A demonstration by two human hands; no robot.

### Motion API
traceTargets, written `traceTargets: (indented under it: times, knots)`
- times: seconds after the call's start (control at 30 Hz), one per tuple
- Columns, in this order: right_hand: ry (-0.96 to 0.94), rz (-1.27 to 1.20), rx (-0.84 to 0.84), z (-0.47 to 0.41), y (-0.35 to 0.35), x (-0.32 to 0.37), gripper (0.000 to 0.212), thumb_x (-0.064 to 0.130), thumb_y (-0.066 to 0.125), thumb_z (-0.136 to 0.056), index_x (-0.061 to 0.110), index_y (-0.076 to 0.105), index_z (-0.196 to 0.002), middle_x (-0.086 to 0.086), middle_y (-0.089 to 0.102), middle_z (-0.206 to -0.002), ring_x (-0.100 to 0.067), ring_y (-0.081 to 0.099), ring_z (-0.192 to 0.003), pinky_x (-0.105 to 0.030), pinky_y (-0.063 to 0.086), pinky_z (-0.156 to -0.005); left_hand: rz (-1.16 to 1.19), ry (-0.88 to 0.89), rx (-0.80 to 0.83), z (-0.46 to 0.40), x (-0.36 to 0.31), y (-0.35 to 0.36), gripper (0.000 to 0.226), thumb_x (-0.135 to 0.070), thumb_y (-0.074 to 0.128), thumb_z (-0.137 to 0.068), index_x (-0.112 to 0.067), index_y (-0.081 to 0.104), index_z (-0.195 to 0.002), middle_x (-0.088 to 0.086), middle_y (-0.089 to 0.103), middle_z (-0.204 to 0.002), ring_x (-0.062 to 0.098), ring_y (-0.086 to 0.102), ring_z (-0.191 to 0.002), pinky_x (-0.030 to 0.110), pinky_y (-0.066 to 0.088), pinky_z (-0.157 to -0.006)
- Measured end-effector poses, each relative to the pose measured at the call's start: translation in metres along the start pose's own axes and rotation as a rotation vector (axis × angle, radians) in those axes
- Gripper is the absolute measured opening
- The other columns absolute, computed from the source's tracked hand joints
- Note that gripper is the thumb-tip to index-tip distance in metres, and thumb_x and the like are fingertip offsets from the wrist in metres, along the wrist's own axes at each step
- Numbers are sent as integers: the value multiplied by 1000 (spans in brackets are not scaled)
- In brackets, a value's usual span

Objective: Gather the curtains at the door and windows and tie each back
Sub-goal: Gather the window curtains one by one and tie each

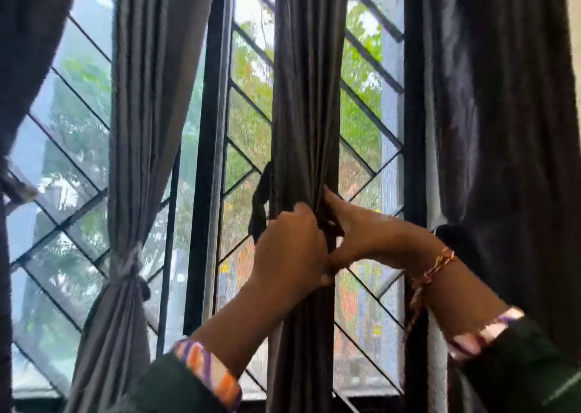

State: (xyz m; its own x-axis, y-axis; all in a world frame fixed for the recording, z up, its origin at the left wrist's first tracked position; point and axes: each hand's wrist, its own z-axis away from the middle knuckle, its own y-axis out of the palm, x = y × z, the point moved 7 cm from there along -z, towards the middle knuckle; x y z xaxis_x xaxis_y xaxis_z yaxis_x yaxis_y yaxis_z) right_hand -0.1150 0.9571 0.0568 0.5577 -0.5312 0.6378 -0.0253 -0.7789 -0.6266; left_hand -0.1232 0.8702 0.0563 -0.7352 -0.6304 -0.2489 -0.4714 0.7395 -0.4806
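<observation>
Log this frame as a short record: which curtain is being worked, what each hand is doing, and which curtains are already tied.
worked: middle curtain, gathered
left hand: grips the bunched curtain
right hand: pinches the fabric beside it
tie: dark strip hanging left of the bunch, not knotted yet
tied: left curtain, with a knot
right curtain: tie not visible

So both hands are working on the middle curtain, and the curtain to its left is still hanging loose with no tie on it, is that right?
Not quite: the head view shows the left curtain already cinched with a tie. The rest holds: the left hand and right hand are both at the middle curtain.
</observation>
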Motion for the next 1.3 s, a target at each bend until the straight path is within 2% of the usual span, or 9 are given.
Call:
traceTargets:
  times: [0.07, 0.17, 0.33, 0.43, 0.53, 0.83, 1.03, 1.17, 1.3]
  knots:
    - [32, -65, 141, 0, -7, 15, 65, 7, 85, -56, 19, 52, -111, -8, 66, -92, -25, 61, -85, -40, 50, -70, -46, 35, 38, 0, -8, 4, 25, -23, 48, -88, -7, 49, -108, 18, 61, -104, 38, 58, -101, 41, 46, -75]
    - [93, -175, -101, -12, -29, 32, 65, 40, 86, -52, 7, 62, -102, -15, 63, -85, -24, 60, -68, -35, 50, -60, -215, 275, -192, 3, -33, -8, 26, -27, 61, -82, -9, 54, -100, 12, 65, -90, 33, 65, -83, 35, 47, -61]
    - [155, 223, -625, -27, -53, 28, 25, 2, 56, -80, -1, 55, -105, -18, 61, -93, -26, 58, -76, -29, 48, -58, 60, 226, 55, -8, -24, -1, 45, -56, 40, -76, -17, 57, -92, 10, 67, -89, 31, 62, -88, 35, 46, -69]
    - [203, 165, -622, -28, -56, 20, 35, 4, 45, -71, 2, 53, -105, -24, 60, -104, -36, 61, -93, -43, 55, -78, 371, 17, -179, -22, 21, -26, 47, -62, 57, -70, -16, 65, -74, -2, 63, -62, 19, 64, -68, 29, 48, -62]
    - [226, 169, -576, -27, -53, 21, 37, 6, 42, -70, 6, 53, -106, -23, 60, -106, -38, 60, -97, -54, 53, -84, 277, -171, -413, -34, 65, -46, 53, -46, 74, -68, -13, 58, -107, 1, 63, -89, 23, 61, -89, 33, 46, -78]
    - [233, 203, -540, -34, -38, 31, 28, 2, 43, -79, 4, 51, -106, -25, 58, -109, -42, 58, -100, -57, 51, -85, 264, -198, -52, -76, 74, -48, 21, -22, 54, -60, -7, 69, -65, 14, 67, -66, 30, 66, -65, 37, 57, -67]
    - [216, 475, -581, -31, -28, 48, 11, 7, 43, -87, 6, 47, -97, -9, 51, -99, -27, 52, -91, -34, 47, -81, 406, -196, 58, -84, 53, -68, 33, -24, 48, -88, -6, 58, -62, 8, 54, -58, 16, 43, -50, 24, 31, -50]
    - [141, 591, -493, -46, -8, 50, 54, 20, 54, -79, 8, 39, -130, -14, 53, -129, -32, 55, -115, -37, 48, -95, 759, -119, 553, -55, 7, -51, 55, -66, 41, -81, -21, 68, -63, -7, 64, -54, 4, 56, -48, 16, 42, -57]
    - [148, 734, -317, -73, 19, 12, 89, 52, 64, -56, 13, 35, -130, -16, 52, -131, -29, 64, -101, -49, 54, -82, 715, -180, 396, -74, 20, -43, 43, -54, 72, -68, -11, 71, -78, 13, 71, -76, 19, 62, -69, 30, 46, -71]
